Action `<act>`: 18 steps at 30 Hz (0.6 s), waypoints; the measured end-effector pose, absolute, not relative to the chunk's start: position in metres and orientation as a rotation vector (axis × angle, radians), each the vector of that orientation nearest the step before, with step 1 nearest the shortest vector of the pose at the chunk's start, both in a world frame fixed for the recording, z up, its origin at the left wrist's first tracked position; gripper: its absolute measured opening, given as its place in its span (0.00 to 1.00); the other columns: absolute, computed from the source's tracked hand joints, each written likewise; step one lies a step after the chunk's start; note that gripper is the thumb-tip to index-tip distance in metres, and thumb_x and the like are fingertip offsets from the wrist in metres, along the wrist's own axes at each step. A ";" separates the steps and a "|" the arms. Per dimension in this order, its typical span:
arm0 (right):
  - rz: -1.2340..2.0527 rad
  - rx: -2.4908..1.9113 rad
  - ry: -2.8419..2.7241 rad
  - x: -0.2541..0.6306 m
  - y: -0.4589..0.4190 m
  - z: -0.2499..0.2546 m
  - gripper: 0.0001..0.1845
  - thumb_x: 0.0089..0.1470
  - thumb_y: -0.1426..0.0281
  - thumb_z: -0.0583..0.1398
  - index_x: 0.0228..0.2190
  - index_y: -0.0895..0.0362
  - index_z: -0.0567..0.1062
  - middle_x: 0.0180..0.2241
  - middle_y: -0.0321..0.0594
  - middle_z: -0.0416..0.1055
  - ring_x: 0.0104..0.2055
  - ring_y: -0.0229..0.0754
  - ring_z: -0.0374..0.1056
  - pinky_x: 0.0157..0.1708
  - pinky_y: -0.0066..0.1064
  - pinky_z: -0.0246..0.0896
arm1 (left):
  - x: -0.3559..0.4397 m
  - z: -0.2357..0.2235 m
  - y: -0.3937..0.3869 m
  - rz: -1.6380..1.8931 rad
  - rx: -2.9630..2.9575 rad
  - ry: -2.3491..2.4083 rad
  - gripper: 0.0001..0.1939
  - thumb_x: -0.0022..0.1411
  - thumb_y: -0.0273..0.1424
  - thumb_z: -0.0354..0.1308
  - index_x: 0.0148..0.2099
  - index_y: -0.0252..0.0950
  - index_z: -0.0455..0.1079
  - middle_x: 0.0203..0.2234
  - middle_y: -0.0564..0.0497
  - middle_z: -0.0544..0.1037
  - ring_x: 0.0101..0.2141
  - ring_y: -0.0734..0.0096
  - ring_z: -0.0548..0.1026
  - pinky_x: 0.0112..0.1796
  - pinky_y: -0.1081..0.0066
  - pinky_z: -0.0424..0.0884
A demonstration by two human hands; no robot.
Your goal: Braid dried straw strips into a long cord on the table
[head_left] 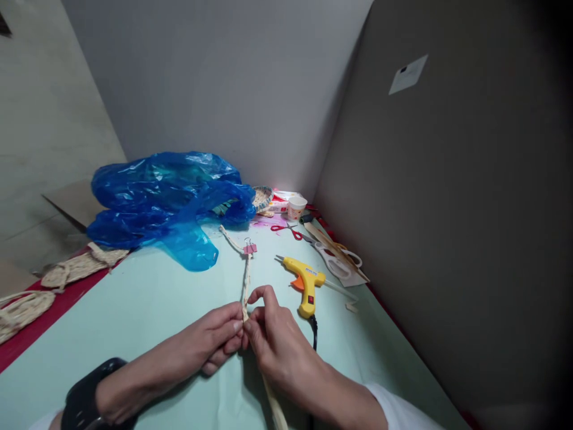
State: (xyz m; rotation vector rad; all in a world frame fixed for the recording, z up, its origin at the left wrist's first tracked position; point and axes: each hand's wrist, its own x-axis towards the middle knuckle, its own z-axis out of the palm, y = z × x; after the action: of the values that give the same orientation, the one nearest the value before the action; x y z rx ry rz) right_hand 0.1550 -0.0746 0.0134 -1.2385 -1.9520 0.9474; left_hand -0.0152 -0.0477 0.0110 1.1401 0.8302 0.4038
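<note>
A thin cream braid [247, 278] runs down the middle of the table toward me, with a pink binder clip [249, 248] gripping it near its far end. My left hand [224, 334] pinches the braid's near end between thumb and fingers. From the other side my right hand [275, 334] pinches the same spot, its index finger arched. A loose pale strand [274, 403] trails from under my right hand to the bottom edge. Just right of my hands lies a yellow glue gun [305, 282] with an orange trigger, a glue stick and a black cord.
A blue plastic bag [170, 191] is heaped at the back left. Braided pieces [74, 269] lie along the left edge. Farther right are red-handled scissors [289, 229], white-handled scissors [333, 260], a paper cup [296, 208] and a woven basket [262, 197]. A wall [425, 239] rises at the right.
</note>
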 end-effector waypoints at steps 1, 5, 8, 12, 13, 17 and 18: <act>0.920 -1.266 -1.966 0.155 -0.075 0.013 0.09 0.60 0.72 0.48 0.43 0.55 0.56 0.28 0.36 0.69 0.29 0.41 0.64 0.31 0.30 0.54 | -0.014 0.011 -0.048 0.408 1.101 0.846 0.15 0.61 0.44 0.54 0.35 0.39 0.59 0.18 0.63 0.53 0.17 0.82 0.44 0.17 0.78 0.40; 0.882 -1.279 -2.006 0.156 -0.076 0.015 0.03 0.61 0.70 0.47 0.39 0.55 0.56 0.30 0.39 0.69 0.30 0.42 0.63 0.30 0.30 0.52 | -0.005 0.007 -0.048 0.488 1.131 0.934 0.17 0.60 0.47 0.52 0.30 0.38 0.58 0.12 0.65 0.50 0.13 0.83 0.41 0.15 0.76 0.36; 0.853 -1.308 -2.054 0.155 -0.078 0.016 0.04 0.61 0.69 0.48 0.39 0.55 0.56 0.29 0.40 0.69 0.28 0.43 0.63 0.28 0.30 0.50 | 0.002 -0.002 -0.047 0.599 1.153 0.957 0.21 0.53 0.51 0.56 0.26 0.39 0.57 0.09 0.65 0.52 0.11 0.84 0.42 0.14 0.74 0.35; 0.767 -1.398 -2.186 0.151 -0.081 0.015 0.09 0.59 0.69 0.48 0.42 0.57 0.58 0.28 0.41 0.70 0.26 0.44 0.63 0.26 0.31 0.47 | 0.003 -0.013 -0.046 0.731 1.161 1.006 0.22 0.48 0.48 0.60 0.23 0.39 0.55 0.13 0.63 0.53 0.14 0.83 0.44 0.16 0.75 0.38; 0.763 -1.414 -2.237 0.152 -0.081 0.017 0.10 0.58 0.70 0.49 0.43 0.58 0.58 0.28 0.42 0.71 0.26 0.44 0.64 0.25 0.31 0.47 | 0.002 -0.015 -0.046 0.745 1.181 1.014 0.21 0.49 0.47 0.60 0.23 0.38 0.56 0.14 0.63 0.54 0.15 0.83 0.45 0.17 0.75 0.39; 0.877 -1.419 -2.470 0.169 -0.056 0.052 0.13 0.55 0.67 0.56 0.44 0.57 0.65 0.28 0.41 0.74 0.28 0.43 0.67 0.25 0.28 0.49 | -0.002 -0.014 -0.047 0.765 1.231 1.060 0.17 0.53 0.42 0.58 0.23 0.37 0.57 0.15 0.61 0.56 0.17 0.81 0.49 0.18 0.76 0.43; 0.833 -1.416 -2.457 0.175 -0.041 0.065 0.11 0.58 0.65 0.55 0.42 0.55 0.68 0.29 0.39 0.74 0.29 0.41 0.67 0.26 0.27 0.50 | -0.003 -0.013 -0.047 0.756 1.234 1.072 0.17 0.53 0.42 0.58 0.23 0.37 0.58 0.15 0.61 0.55 0.17 0.81 0.49 0.18 0.76 0.43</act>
State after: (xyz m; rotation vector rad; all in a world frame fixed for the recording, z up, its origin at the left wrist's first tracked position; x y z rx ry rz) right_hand 0.1747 -0.0408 0.0651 -1.4160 -2.4572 0.8329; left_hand -0.0027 -0.0468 -0.0130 1.2342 1.0722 0.7564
